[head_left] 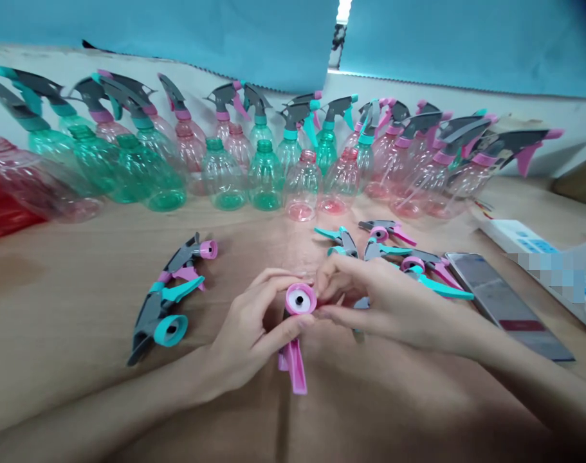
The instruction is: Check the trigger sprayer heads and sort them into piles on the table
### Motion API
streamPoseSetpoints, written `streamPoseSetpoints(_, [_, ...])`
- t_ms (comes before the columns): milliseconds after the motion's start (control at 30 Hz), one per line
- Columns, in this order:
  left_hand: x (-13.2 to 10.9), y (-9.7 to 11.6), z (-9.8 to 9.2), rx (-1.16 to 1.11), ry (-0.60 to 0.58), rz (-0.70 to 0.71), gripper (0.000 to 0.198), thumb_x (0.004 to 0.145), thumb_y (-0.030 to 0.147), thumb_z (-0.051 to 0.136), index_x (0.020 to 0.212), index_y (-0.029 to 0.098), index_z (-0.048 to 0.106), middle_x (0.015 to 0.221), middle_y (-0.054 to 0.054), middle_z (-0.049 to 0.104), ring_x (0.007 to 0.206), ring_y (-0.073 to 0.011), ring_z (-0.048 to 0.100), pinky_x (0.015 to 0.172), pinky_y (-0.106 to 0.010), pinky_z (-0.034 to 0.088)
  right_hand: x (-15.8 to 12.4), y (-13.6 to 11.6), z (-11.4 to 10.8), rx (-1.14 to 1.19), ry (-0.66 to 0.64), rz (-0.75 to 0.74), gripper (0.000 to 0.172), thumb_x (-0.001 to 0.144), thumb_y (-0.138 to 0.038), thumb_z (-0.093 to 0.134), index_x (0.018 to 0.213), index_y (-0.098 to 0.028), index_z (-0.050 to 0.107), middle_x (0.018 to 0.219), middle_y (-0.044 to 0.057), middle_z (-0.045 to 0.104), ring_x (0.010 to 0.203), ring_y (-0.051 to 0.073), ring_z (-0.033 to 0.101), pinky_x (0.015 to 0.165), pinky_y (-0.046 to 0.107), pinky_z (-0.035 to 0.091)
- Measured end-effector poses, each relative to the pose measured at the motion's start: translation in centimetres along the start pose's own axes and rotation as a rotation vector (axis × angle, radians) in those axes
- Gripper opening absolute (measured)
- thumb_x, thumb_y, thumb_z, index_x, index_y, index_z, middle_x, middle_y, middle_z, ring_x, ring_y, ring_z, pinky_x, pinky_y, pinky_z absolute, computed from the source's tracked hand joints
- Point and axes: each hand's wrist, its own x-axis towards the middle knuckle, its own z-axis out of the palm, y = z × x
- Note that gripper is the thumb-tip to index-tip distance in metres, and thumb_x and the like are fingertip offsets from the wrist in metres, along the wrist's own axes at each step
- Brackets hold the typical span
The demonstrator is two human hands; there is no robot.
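Note:
My left hand [247, 325] is closed around a grey and pink trigger spray head [301, 299]. Its pink collar faces up toward me, showing a white disc with a dark hole in the middle. The pink trigger [295, 370] points down toward the front edge. Bent fingers of my right hand [370, 299] meet the right rim of that collar; whether a small part sits between them is hidden. To the left lie two loose spray heads, one with a pink collar [208, 249] and one with a turquoise collar [170, 330]. Several more [379, 235] lie beyond my right hand.
Along the back wall stand several clear green bottles [265, 177] and pink bottles [302, 186], some with spray heads fitted. A phone [507, 305] lies at the right beside a white power strip [538, 251]. A red bag [6, 202] sits at the left edge.

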Motion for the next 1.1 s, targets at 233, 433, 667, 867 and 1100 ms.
streamPoseSetpoints(233, [0.0, -0.3, 0.2, -0.019, 0.127, 0.073, 0.028, 0.081, 0.030, 0.069, 0.104, 0.017, 0.059, 0.091, -0.004, 0.063, 0.085, -0.0173, 0.059, 0.075, -0.029, 0.047, -0.8, -1.0, -1.1, -0.095, -0.005, -0.017, 0.005, 0.087, -0.024, 0.058, 0.091, -0.021, 0.058, 0.082, -0.005, 0.066, 0.068, 0.006, 0.062, 0.062, 0.018, 0.049])
streamPoseSetpoints(433, [0.0, -0.4, 0.4, 0.090, 0.098, 0.272, 0.033, 0.080, 0.034, 0.069, 0.106, 0.015, 0.060, 0.088, -0.006, 0.067, 0.086, -0.0191, 0.055, 0.078, -0.034, 0.047, -1.0, -1.3, -0.4, -0.315, 0.066, -0.089, 0.007, 0.086, -0.022, 0.059, 0.079, -0.022, 0.058, 0.071, -0.008, 0.063, 0.062, 0.006, 0.055, 0.055, 0.019, 0.039])
streamPoseSetpoints(667, [-0.3, -0.8, 0.6, 0.096, -0.090, 0.473, 0.035, 0.083, 0.040, 0.062, 0.097, 0.008, 0.058, 0.080, -0.008, 0.061, 0.081, -0.0200, 0.053, 0.075, -0.032, 0.050, -1.8, -1.5, 0.2, -0.347, -0.081, -0.031, 0.011, 0.084, -0.018, 0.059, 0.078, -0.024, 0.052, 0.067, -0.011, 0.058, 0.057, 0.005, 0.049, 0.051, 0.018, 0.031])
streamPoseSetpoints(867, [-0.3, -0.7, 0.8, 0.132, -0.097, 0.526, 0.033, 0.086, 0.039, 0.059, 0.096, 0.007, 0.058, 0.079, -0.010, 0.061, 0.083, -0.0215, 0.053, 0.072, -0.033, 0.051, -1.5, -1.5, 0.7, -0.154, -0.093, 0.008, 0.023, 0.075, -0.014, 0.065, 0.076, -0.022, 0.044, 0.061, -0.012, 0.047, 0.050, 0.001, 0.040, 0.042, 0.013, 0.026])
streamPoseSetpoints(1100, [-0.4, -1.0, 0.6, 0.186, -0.068, 0.461, 0.034, 0.090, 0.041, 0.052, 0.100, 0.009, 0.058, 0.082, -0.009, 0.061, 0.084, -0.0212, 0.053, 0.072, -0.033, 0.048, -0.9, -0.4, 2.1, 0.257, -0.030, 0.067, 0.029, 0.073, -0.020, 0.067, 0.074, -0.022, 0.038, 0.064, -0.010, 0.046, 0.054, 0.004, 0.043, 0.046, 0.014, 0.034])
